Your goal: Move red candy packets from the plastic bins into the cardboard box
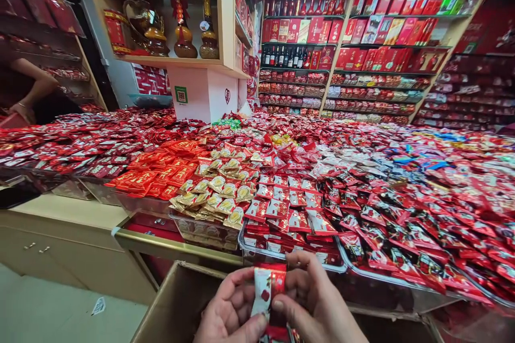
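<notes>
My left hand (229, 308) and my right hand (316, 303) come together at the bottom centre, above an open cardboard box (171, 289). Between them is a small red-and-white candy packet (263, 285), upright, with a dark red picture on its front. Both sets of fingers curl around its sides, and both thumbs press near its lower part. More red wrapper shows below the thumbs; I cannot tell how many packets are held. Just ahead, a clear plastic bin (295, 260) holds neatly stacked packets (298, 220) of similar red and white.
Gold-wrapped packets (227, 190) and bright red packets (164, 171) lie left of the clear bin. Black-and-red packets (386, 225) fill the right. Shelves (338, 43) with bottles and boxes stand behind. A person's arm (34, 83) shows at far left.
</notes>
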`<state>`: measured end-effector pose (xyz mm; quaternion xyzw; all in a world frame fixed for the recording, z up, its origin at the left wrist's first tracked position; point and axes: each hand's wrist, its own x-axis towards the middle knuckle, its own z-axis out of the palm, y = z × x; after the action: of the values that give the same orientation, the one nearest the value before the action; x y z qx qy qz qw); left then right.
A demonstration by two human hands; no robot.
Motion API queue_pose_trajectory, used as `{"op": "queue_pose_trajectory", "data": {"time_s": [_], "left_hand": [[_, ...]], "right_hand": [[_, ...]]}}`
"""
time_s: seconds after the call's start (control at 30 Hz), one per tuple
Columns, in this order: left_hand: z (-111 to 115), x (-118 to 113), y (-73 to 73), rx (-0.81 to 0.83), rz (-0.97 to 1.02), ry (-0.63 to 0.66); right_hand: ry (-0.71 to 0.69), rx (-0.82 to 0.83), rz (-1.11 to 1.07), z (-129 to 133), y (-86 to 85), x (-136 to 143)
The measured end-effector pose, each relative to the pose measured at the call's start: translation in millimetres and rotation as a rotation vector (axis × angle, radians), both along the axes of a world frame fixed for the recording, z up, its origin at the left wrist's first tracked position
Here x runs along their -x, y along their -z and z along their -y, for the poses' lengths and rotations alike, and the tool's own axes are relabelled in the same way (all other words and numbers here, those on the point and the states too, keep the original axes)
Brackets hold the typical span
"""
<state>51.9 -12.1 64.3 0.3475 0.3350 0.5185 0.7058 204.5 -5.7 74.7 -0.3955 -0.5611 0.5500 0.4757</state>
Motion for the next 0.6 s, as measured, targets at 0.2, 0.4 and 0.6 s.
{"op": "queue_pose_trajectory", "data": {"time_s": [0.2, 0.4, 0.6], "left_hand": [[-7, -15, -14.8, -0.059, -0.034, 0.010], [-2, -11, -17.7, -0.233, -0.292, 0.042], [-49, -2, -46.6, -1.184, -1.216, -0.198]], "right_hand": [[0.076, 0.007, -0.120, 5, -4.7, -11], [0.226, -0.125, 0.044, 6, -8.6, -33], [0.454, -0.268, 0.543, -44, -51.9, -81]]}}
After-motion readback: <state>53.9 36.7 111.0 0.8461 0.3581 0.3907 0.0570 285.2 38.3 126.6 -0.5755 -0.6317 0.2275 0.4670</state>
